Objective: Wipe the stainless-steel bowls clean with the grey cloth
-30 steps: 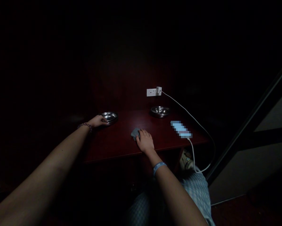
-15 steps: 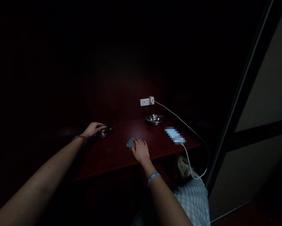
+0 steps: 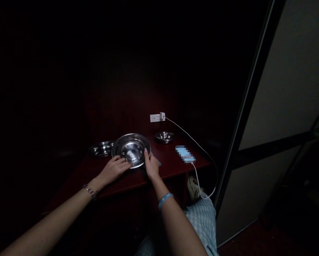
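A steel bowl [image 3: 131, 149] is tilted up on the dark red table [image 3: 172, 164], its inside facing me. My left hand [image 3: 113, 169] grips its lower left rim, fingers curled. My right hand [image 3: 151, 166] holds its right rim, thumb on the edge, and covers most of a small grey cloth [image 3: 158, 164] on the table. A second steel bowl [image 3: 101, 148] lies behind my left hand, a third [image 3: 164, 136] further back on the right.
A phone [image 3: 184, 154] lies on the table's right side, with a white cable [image 3: 202, 151] running to a charger in a white wall socket [image 3: 157, 117]. A dark-framed pale panel [image 3: 282, 106] stands at the right. The surroundings are very dark.
My left hand lifted a bowl from the left and brought it to the middle, tilted. My right hand rose from the cloth to the bowl's right rim. The view shifted right.
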The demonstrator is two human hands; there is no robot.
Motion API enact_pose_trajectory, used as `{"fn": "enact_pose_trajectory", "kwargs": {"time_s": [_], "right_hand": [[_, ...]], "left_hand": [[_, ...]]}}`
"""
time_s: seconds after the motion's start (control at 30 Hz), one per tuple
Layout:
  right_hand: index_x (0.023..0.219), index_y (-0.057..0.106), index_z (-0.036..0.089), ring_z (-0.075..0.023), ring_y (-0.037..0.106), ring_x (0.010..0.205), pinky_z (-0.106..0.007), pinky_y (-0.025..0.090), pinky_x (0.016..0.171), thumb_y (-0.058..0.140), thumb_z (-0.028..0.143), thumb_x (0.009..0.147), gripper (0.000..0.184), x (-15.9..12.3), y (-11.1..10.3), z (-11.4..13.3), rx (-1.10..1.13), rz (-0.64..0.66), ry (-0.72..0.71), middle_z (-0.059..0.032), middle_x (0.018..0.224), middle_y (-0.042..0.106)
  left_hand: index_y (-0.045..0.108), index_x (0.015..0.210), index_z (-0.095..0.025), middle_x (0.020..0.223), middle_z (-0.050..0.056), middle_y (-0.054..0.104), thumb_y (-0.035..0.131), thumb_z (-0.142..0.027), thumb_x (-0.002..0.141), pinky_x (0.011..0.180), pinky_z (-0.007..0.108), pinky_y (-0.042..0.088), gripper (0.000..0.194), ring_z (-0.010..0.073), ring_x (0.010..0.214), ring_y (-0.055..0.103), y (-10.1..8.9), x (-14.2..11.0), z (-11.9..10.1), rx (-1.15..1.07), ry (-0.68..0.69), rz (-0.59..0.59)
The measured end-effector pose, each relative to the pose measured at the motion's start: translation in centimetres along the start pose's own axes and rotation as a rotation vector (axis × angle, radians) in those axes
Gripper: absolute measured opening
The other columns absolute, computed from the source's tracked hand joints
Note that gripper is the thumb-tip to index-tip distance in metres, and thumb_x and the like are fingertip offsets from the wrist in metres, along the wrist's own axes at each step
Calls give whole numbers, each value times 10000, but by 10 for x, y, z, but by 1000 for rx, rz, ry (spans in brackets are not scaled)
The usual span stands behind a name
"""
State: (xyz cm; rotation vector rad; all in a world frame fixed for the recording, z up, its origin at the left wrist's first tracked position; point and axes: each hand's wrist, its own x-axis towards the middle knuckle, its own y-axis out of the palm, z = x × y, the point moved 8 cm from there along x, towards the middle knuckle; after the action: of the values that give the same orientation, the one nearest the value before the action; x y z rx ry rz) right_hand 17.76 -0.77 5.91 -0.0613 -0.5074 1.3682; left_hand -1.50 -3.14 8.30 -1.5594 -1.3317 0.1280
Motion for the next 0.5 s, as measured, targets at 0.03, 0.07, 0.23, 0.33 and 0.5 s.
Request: {"fn": "enact_pose_trajectory", "kwargs": {"time_s": [0.03,0.07,0.23,0.33,0.5], "right_hand": [[1391,682,220,-244,703,1229,-332,509,1057,350,550,1078,562,-1,1,2,42,13,-5,-109,1297,764],[1375,687,218,-241,705,1223,-321,514,1045,390,549,1065,542,-1,2,3,89,25,-9,-101,1292,767],[1310,693,180,-225,742,1101,-301,549,959,424,313,1015,421,3,0,5,208,6,-27,-100,1219,789],[1298,694,178,-242,732,1149,-311,541,981,367,292,1025,441,5,-8,2,128,-101,-11,-136,1251,774],[1425,610,104,-272,698,1259,-356,539,1037,249,287,1055,547,7,-15,-5,69,-179,30,-210,1345,722]], "left_hand": [[807,897,-350,949,97,811,742,-361,795,1132,527,394,121,342,995,692,1,-2,2,-77,-23,8],[811,902,-353,951,95,813,762,-349,777,1139,529,392,134,345,997,695,1,-4,4,-130,-36,18],[819,1043,-398,1196,85,792,673,-257,858,1164,578,341,275,351,1202,639,-8,-15,0,113,25,-31],[779,1202,-386,1543,98,590,687,-287,880,1211,641,241,349,384,1434,465,-11,-29,-3,270,-7,-254],[291,1653,-254,1768,204,105,952,-402,595,1284,585,190,1257,407,1635,117,5,-39,12,-184,-177,-559]]}}
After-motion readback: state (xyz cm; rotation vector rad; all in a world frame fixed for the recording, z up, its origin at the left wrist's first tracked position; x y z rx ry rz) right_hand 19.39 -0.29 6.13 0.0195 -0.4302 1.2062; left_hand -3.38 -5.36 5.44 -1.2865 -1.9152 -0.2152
